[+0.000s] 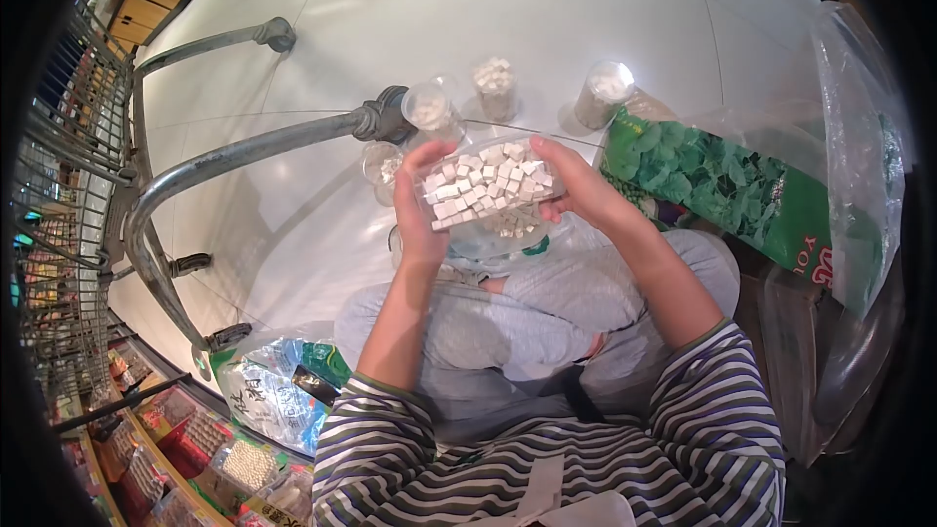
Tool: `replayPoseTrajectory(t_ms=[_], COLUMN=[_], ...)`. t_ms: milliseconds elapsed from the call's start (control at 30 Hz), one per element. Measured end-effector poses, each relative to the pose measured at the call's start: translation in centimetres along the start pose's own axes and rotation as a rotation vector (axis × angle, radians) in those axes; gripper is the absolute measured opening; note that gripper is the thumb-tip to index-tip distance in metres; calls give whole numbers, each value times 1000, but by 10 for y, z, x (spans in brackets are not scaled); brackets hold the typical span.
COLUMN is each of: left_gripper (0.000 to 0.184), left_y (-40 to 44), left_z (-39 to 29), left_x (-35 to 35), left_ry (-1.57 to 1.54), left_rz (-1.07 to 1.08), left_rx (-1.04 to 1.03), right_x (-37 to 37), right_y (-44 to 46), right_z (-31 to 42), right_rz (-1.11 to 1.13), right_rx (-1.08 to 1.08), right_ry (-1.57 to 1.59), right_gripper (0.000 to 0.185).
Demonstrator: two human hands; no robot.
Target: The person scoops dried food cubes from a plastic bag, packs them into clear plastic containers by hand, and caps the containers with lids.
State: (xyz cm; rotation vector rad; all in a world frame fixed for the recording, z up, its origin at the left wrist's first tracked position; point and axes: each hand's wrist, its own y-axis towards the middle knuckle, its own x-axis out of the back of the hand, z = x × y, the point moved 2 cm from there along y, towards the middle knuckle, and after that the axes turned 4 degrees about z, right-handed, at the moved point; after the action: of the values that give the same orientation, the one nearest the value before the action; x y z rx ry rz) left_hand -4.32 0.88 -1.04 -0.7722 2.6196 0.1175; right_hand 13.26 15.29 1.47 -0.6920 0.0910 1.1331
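Both my hands hold a clear plastic box (488, 183) of small white cubes, tilted so that its contents face me. My left hand (420, 197) is closed round its left end, the thumb along the upper edge. At the opposite end, my right hand (578, 187) grips with the thumb on top and fingers curled beneath. Under the box, partly hidden, is a clear round container (485, 242) with more white pieces. Just beyond my hands stand clear jars with white pieces: one jar (496, 102) in the middle, another jar (599, 102) to the right, and a lidded jar (431, 115) to the left.
A smaller jar (379, 176) sits beside the metal cart leg (244, 151). The wire cart (73, 185) fills the left side. On the right lie a green printed bag (712, 181) and clear plastic sheeting (859, 156). Shelved packages (200, 439) and a plastic bag (278, 385) are lower left.
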Motion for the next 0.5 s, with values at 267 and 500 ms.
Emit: replayPoseTrajectory(t_ms=[267, 500], left_gripper=[45, 50], left_y=[1, -4], left_z=[5, -10], left_x=[-11, -16], left_ry=[-241, 293], left_rz=[-129, -86], left_rx=[562, 221], right_x=[-14, -22], right_y=[-2, -10], right_z=[-17, -9], right_rz=[-549, -351], right_rx=[862, 210], right_ry=[-841, -214], right_gripper=[49, 52])
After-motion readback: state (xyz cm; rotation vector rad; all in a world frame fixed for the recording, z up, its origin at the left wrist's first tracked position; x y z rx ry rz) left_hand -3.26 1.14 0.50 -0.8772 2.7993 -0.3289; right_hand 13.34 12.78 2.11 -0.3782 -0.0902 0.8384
